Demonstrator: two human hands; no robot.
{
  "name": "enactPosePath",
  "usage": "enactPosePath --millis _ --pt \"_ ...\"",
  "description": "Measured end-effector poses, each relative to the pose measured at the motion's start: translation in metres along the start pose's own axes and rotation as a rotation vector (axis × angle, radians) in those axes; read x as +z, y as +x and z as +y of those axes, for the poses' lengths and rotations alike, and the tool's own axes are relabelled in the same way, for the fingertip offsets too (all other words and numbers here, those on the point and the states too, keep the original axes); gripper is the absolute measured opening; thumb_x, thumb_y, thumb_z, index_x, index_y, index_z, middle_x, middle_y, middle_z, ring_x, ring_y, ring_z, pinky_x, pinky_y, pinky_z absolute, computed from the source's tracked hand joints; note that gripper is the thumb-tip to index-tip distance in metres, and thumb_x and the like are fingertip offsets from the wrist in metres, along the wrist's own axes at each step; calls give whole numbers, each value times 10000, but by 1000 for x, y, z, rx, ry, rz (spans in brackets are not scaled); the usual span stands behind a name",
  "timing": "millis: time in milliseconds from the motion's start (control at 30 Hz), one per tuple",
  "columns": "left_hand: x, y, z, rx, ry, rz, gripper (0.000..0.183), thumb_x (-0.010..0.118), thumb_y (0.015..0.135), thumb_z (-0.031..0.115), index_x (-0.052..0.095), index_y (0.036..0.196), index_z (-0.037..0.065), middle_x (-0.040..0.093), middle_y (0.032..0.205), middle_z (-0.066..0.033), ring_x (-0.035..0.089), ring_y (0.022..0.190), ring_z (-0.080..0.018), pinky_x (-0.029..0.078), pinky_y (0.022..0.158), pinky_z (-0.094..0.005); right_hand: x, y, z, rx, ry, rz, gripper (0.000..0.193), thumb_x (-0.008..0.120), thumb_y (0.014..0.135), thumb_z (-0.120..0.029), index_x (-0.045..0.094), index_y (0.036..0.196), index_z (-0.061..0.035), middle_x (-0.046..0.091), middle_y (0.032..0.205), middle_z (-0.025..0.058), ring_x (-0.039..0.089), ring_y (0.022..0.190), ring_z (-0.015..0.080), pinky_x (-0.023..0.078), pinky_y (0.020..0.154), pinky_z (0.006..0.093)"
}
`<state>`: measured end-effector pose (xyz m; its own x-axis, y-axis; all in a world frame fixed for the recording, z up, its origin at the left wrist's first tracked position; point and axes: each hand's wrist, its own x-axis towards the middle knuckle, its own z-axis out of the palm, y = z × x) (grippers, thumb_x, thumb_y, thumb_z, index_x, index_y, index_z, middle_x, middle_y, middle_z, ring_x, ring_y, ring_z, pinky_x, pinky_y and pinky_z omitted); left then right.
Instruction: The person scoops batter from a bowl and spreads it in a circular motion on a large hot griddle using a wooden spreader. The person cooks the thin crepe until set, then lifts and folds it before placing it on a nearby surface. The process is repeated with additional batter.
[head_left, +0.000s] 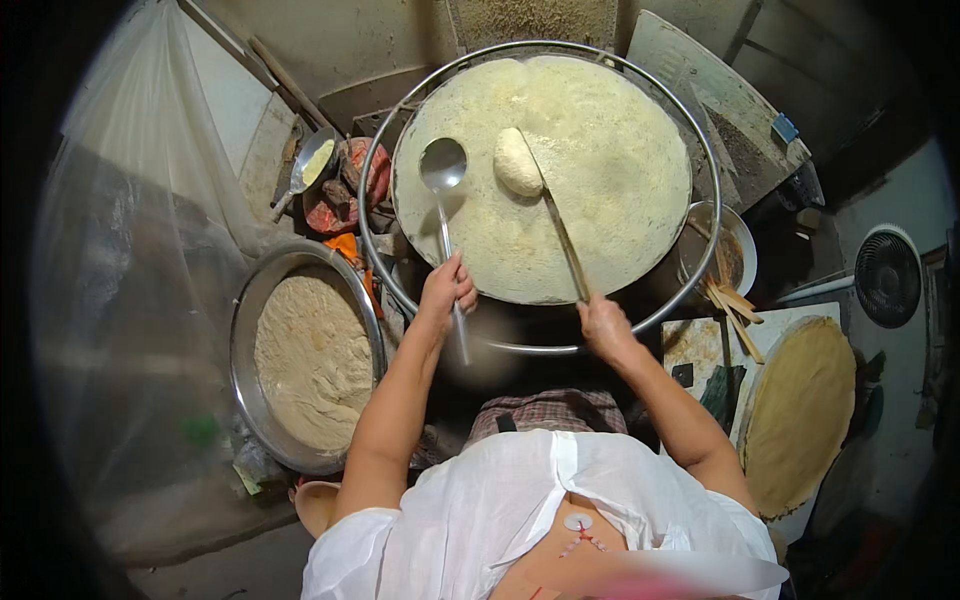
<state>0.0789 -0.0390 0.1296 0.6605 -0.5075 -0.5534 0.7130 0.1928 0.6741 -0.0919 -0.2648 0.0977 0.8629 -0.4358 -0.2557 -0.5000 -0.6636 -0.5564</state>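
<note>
A wide round pancake (600, 220) of pale batter covers the griddle in front of me. My left hand (447, 292) is closed round the handle of a metal ladle (443, 165), whose bowl hangs over the left part of the pancake. In my right hand (607, 328) is a long, thin spatula (566, 245), slanting up and left across the pancake. Its far end lies against the right side of an oval lump of dough (517, 165) near the pancake's middle. Whether the ladle touches the batter, I cannot tell.
A metal ring (717, 180) surrounds the griddle. At left stands a large basin (240, 350) of dough, beside plastic sheeting (130, 250). A smaller pan (318, 160) sits beyond it. To the right are a bowl (742, 255), wooden sticks (738, 325), a finished round flatbread (800, 415) and a fan (888, 275).
</note>
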Motion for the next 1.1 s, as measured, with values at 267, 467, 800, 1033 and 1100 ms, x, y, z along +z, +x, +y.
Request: enactPosePath --millis 267,467,800,1033,1100 --pt "51 59 -13 -33 -3 71 372 454 967 391 418 705 129 347 473 6 355 361 -147 302 367 -310 3 -32 31 40 39 -55 321 483 941 -310 447 921 8 599 744 314 588 743 498 461 652 569" --pt "100 55 -32 -158 -543 -65 393 406 983 379 396 681 128 325 479 23 334 376 -143 326 404 -309 13 -20 -31 -100 329 -151 279 495 939 -242 468 877 28 590 750 306 577 745 488 455 640 537" --pt "-95 -144 18 130 -262 -141 403 331 1016 374 415 708 129 330 462 25 312 324 -100 293 323 -260 -6 -15 44 -9 291 326 322 502 937 -262 499 819 37 578 725 285 560 693 472 435 607 500" --pt "-282 -233 -50 129 1533 890 321 566 875 258 565 915 -60 623 795 -216 614 743 -388 481 668 -447 51 -17 30 -138 -163 130 280 494 930 -261 489 874 14 611 761 303 609 750 472 493 675 543" --pt "-277 -228 -50 51 1554 882 345 571 862 267 578 939 -69 621 845 -259 580 852 -448 450 773 -470 46 -59 -16 -75 -74 0 275 487 936 -273 484 888 -2 609 755 295 608 731 472 487 638 561"
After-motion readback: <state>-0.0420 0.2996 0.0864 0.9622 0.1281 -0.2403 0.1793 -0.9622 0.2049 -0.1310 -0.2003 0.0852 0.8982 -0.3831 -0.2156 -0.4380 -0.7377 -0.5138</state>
